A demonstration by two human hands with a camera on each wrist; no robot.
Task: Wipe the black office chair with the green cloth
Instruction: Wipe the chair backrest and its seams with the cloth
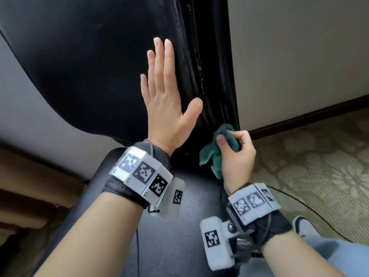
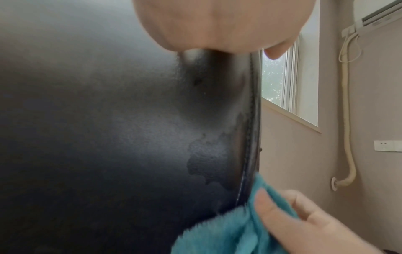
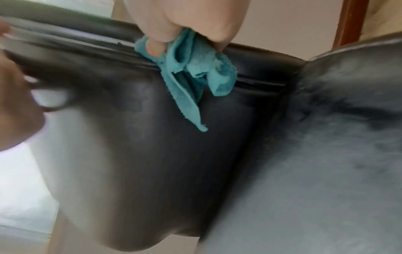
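The black office chair's backrest [image 1: 89, 62] fills the upper middle of the head view, its seat [image 1: 179, 226] below my arms. My left hand [image 1: 165, 94] lies flat against the backrest with straight fingers, close to its seamed right edge [image 1: 205, 76]. My right hand [image 1: 235, 154] grips the bunched green cloth [image 1: 213, 154] and holds it at the bottom of that edge, where backrest meets seat. In the right wrist view the cloth [image 3: 191, 72] hangs from my curled fingers over the seam. The left wrist view shows the cloth [image 2: 239, 223] low against the edge, beside a worn patch [image 2: 206, 159].
A cream wall [image 1: 299, 56] with a dark skirting board [image 1: 309, 114] stands right of the chair. Patterned carpet [image 1: 319, 166] covers the floor, with a thin black cable [image 1: 311, 210] and my shoe [image 1: 303, 224] on it. Brown wooden furniture [image 1: 30, 186] sits at the left.
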